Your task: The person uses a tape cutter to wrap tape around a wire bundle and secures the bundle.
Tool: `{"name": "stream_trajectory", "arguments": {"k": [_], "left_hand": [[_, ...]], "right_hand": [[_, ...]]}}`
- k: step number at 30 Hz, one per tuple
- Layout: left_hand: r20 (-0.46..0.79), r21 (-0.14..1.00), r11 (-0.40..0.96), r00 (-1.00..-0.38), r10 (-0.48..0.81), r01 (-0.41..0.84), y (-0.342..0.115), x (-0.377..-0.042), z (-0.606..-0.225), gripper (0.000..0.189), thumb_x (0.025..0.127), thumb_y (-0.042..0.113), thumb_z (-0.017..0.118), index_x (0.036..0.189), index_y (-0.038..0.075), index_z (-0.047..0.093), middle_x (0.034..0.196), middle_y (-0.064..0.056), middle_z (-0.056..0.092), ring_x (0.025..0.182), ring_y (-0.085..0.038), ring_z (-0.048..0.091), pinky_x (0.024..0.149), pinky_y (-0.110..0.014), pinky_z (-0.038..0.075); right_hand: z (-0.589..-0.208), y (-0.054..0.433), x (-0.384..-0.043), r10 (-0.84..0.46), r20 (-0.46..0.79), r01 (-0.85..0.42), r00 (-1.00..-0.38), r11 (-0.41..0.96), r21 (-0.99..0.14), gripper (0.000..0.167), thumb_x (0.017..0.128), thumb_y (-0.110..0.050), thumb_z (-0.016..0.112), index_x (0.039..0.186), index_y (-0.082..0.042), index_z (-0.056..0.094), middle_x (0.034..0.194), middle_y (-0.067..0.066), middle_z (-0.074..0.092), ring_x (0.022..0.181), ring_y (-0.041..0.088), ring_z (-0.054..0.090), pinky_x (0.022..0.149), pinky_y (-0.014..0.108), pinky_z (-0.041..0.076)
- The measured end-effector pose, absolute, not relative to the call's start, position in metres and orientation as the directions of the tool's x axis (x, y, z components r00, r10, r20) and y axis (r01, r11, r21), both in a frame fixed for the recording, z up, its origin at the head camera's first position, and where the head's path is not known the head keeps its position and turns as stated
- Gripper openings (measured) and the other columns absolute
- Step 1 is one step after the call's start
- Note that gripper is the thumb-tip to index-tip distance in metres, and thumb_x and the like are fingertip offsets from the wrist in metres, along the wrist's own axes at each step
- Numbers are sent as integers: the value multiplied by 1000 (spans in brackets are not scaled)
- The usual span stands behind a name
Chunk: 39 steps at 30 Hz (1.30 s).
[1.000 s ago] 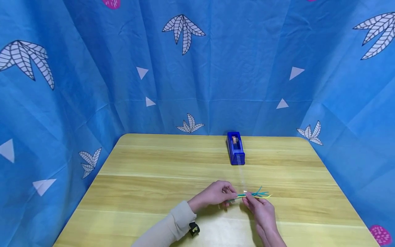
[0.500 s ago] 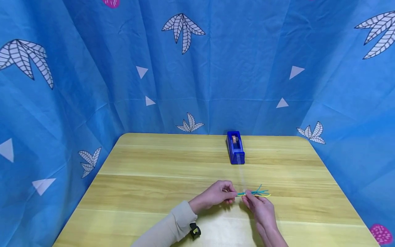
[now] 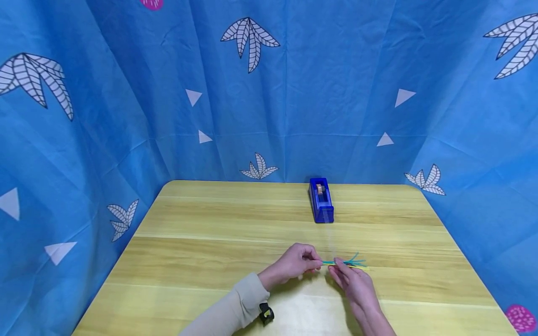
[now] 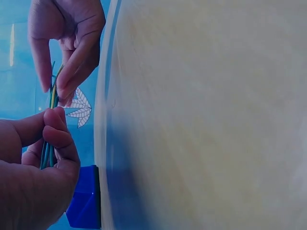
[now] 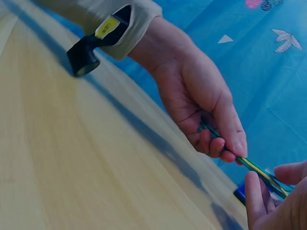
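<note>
A thin bundle of green and yellow wires (image 3: pixel 328 263) is held level between my two hands, a little above the table. My left hand (image 3: pixel 294 262) pinches its left part between thumb and fingers; short green ends show inside that palm in the right wrist view. My right hand (image 3: pixel 356 283) pinches the bundle farther right, thumb on top, with the loose ends fanning out beyond it. A strip of clear tape (image 3: pixel 329 235) runs from the blue tape dispenser (image 3: pixel 324 215) down to the bundle at the right thumb, where its end is hidden.
The dispenser stands near the back of the wood-grain table (image 3: pixel 210 210). A blue patterned curtain (image 3: pixel 328 93) hangs behind and beside the table. A small black wrist camera (image 3: pixel 266 313) sits below the left cuff.
The bundle has turned slightly between the fingers. The right thumb now covers the shiny tape end seen earlier at the wires. Both hands stay almost in place.
</note>
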<state>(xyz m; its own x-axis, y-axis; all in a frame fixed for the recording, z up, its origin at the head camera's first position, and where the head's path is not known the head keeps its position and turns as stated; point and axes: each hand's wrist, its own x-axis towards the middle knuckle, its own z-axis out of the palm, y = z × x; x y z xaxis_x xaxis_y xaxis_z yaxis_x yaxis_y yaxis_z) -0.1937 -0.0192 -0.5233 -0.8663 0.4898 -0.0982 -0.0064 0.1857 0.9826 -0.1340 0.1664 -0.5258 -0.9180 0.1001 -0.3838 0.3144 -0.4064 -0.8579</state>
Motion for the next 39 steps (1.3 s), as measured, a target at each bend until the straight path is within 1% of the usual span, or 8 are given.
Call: {"name": "stream_trajectory", "arguments": {"k": [8, 13, 16, 20, 25, 31, 36, 39], "left_hand": [[-86, 983, 185, -876, 475, 4, -20, -194, -521, 4, 95, 0, 71, 93, -3, 71, 87, -16, 73, 71, -15, 60, 63, -22, 51], [-84, 982, 188, -879, 470, 7, -20, -196, -519, 7, 94, -2, 71, 89, 2, 71, 81, -9, 70, 69, -13, 58, 59, -21, 46], [-72, 980, 195, -880, 469, 24, -20, -197, -519, 7, 94, -1, 71, 89, 3, 71, 80, -6, 69, 68, -11, 58, 58, -20, 46], [-51, 976, 212, -881, 470, 56, -20, -197, -519, 6, 93, 1, 73, 88, 2, 71, 82, -8, 71, 68, -10, 59, 60, -20, 48], [-19, 973, 212, -885, 464, 91, -21, -197, -521, 6, 92, 0, 75, 86, 2, 73, 85, -13, 73, 69, -13, 60, 61, -19, 48], [-11, 966, 234, -890, 457, 109, -22, -199, -521, 3, 91, 0, 76, 89, 0, 73, 87, -10, 74, 74, -24, 66, 65, -26, 57], [-46, 963, 257, -884, 466, 86, -22, -201, -523, 5, 93, 6, 76, 97, 4, 74, 87, -1, 72, 77, -21, 68, 69, -31, 60], [-89, 967, 250, -873, 480, 38, -23, -203, -524, 9, 95, 12, 75, 103, 7, 73, 89, 0, 72, 76, -17, 68, 66, -28, 57]], "right_hand": [[-521, 198, -133, 47, -416, 344, -908, -480, -807, 22, 108, -29, 57, 120, -11, 51, 106, -3, 69, 103, 17, 73, 103, 31, 55], [-513, 211, -142, 33, -366, 346, -930, -255, -903, 60, 107, -40, 58, 149, -4, 35, 121, 0, 60, 101, 18, 72, 99, 32, 58], [-511, 212, -150, 15, -353, 348, -936, -124, -929, 68, 104, -43, 61, 149, 3, 38, 124, 6, 57, 97, 21, 72, 93, 32, 60], [-510, 217, -159, -18, -368, 369, -930, -39, -929, 54, 102, -35, 66, 135, 6, 54, 111, 3, 61, 86, 17, 70, 81, 27, 62], [-510, 226, -165, -95, -367, 376, -925, -93, -922, 25, 101, -14, 69, 117, 4, 67, 96, 1, 68, 81, 7, 69, 80, 20, 60], [-514, 228, -166, -91, -324, 333, -942, -110, -937, 20, 98, -6, 70, 115, 5, 69, 94, 2, 71, 84, 8, 73, 85, 21, 60], [-514, 227, -166, -43, -283, 286, -958, -69, -956, 8, 97, -4, 71, 104, -1, 73, 90, 1, 73, 81, 8, 74, 83, 22, 61], [-515, 226, -166, -24, -254, 254, -967, -31, -967, 13, 97, -4, 71, 108, 4, 73, 89, 1, 74, 80, 8, 73, 83, 23, 61]]}}
